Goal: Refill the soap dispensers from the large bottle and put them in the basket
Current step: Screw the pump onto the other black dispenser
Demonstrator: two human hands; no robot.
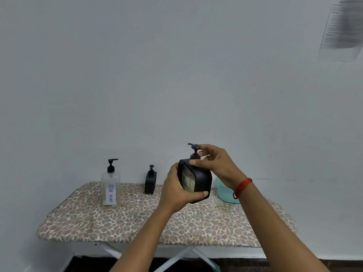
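large bottle point(110, 186): clear plastic | held dispenser point(198, 178): matt black | ironing board point(137, 220): printed cloth

A plain room in a home is suggested by the ironing board point(137, 222), leopard-print covered and used as a table. On its left part a bottle point(110, 190) labelled DISH SOAP is stood. Behind it a bare white wall point(176, 75) is seen, with a printed sheet point(341, 30) fixed high above its right end.

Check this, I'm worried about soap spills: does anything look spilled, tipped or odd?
No spill shows on the board. The bottle and the standing dispenser are upright. The held dispenser is tilted, but the left hand grips its body and the right hand pinches its pump. Nothing else stands out.
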